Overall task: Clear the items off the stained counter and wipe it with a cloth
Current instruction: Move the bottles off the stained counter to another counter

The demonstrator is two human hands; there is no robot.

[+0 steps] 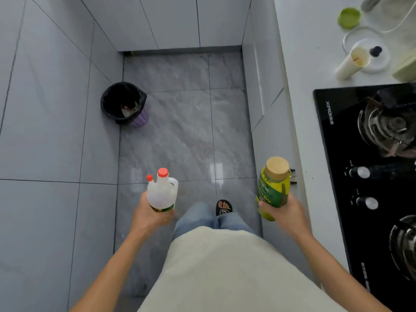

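Note:
My left hand grips the base of a white plastic jug with two red caps, held upright over the floor. My right hand grips a green and yellow bottle with a tan cap, held upright beside the counter's front edge. The white counter runs along the right side. On its far part stand a cream tube-shaped container, a small black-capped item on a clear round lid, and a green lid. No cloth is visible.
A black glass gas hob with two burners and knobs fills the counter's near right. A bin lined with a black bag stands on the grey tiled floor at the left wall. White cabinet fronts face the narrow aisle.

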